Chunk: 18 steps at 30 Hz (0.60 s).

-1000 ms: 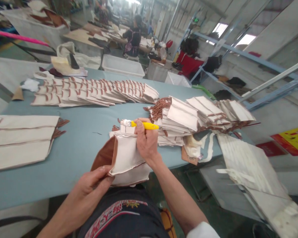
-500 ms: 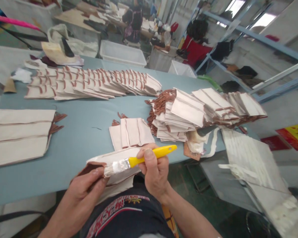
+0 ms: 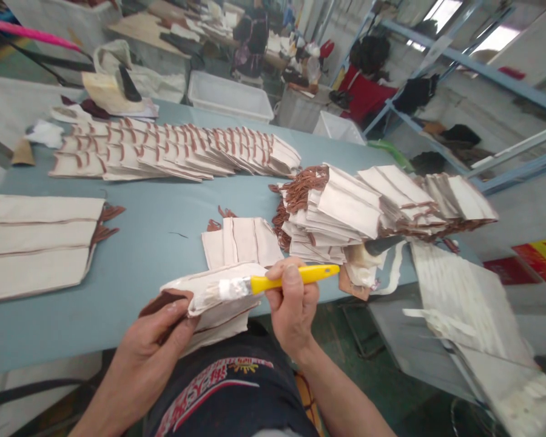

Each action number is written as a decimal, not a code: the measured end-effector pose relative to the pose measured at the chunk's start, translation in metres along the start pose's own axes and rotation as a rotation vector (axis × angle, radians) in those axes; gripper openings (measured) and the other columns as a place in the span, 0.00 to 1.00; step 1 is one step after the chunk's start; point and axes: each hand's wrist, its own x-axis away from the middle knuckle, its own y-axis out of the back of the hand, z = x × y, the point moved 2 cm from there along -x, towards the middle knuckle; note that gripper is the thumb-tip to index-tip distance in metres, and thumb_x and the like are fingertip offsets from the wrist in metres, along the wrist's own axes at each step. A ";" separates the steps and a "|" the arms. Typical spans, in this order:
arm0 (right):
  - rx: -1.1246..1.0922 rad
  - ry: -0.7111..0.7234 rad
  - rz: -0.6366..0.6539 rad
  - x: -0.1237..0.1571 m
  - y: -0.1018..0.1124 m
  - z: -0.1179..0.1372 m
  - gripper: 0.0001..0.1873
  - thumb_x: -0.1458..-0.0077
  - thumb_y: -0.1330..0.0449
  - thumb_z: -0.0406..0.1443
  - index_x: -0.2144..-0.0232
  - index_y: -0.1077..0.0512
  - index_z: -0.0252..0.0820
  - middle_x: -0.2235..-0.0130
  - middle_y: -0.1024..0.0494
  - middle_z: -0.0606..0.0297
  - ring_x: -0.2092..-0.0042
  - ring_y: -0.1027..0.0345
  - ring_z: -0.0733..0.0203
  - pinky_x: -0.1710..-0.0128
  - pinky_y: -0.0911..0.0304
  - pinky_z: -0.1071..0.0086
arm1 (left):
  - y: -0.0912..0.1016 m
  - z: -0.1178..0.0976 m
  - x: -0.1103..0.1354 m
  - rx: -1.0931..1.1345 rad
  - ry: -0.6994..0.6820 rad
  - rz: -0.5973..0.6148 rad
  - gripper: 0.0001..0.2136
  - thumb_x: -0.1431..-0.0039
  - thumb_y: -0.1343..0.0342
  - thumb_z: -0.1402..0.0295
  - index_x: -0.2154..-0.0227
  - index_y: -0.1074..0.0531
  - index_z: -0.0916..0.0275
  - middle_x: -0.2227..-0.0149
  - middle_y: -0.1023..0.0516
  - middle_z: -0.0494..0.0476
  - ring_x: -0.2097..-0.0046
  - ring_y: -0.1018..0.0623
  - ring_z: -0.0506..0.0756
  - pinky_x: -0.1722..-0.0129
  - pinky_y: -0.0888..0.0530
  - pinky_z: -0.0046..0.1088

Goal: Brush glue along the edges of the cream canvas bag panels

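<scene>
My right hand (image 3: 295,303) is closed around the yellow handle of a paintbrush (image 3: 295,279). White stuff coats its metal band and bristles, which lie over a cream fabric panel (image 3: 222,325) with brown seams. My left hand (image 3: 152,343) pinches the panel's left end, where a brown flap (image 3: 166,303) folds back. The panel hangs over the table's front edge, in front of my body. Just behind it lies a small cream piece (image 3: 243,240) with brown tabs.
A stack of cream panels (image 3: 346,200) with brown strips stands to the right on the blue table (image 3: 150,255). Overlapping panels (image 3: 173,152) run along the back, and larger ones (image 3: 36,249) lie at left. A white bin (image 3: 230,97) is behind the table.
My right hand has drawn the paintbrush to the right, so its bristles have moved away from my left fingertips along the panel. My left hand keeps its pinch.
</scene>
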 end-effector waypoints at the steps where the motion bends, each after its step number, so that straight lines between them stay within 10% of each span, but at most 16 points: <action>1: 0.005 -0.009 -0.012 -0.001 0.000 0.000 0.28 0.30 0.38 0.58 0.72 0.28 0.44 0.79 0.35 0.75 0.83 0.50 0.72 0.85 0.55 0.77 | 0.000 0.000 -0.001 0.010 0.013 0.012 0.16 0.37 0.38 0.51 0.72 0.15 0.55 0.66 0.15 0.57 0.61 0.17 0.61 0.56 0.18 0.27; 13: -0.037 -0.062 0.119 -0.005 -0.013 0.001 0.30 0.30 0.39 0.60 0.72 0.28 0.44 0.80 0.40 0.77 0.83 0.54 0.72 0.85 0.56 0.77 | 0.002 0.004 -0.002 0.107 0.107 0.007 0.16 0.46 0.32 0.47 0.73 0.16 0.54 0.63 0.12 0.56 0.60 0.16 0.62 0.58 0.19 0.25; 18: 0.011 0.016 -0.073 -0.020 -0.001 0.003 0.30 0.33 0.38 0.62 0.72 0.29 0.45 0.82 0.47 0.80 0.83 0.53 0.71 0.84 0.52 0.77 | 0.003 0.015 -0.005 0.374 0.297 0.039 0.18 0.41 0.31 0.48 0.60 0.15 0.58 0.62 0.11 0.52 0.53 0.15 0.62 0.58 0.19 0.27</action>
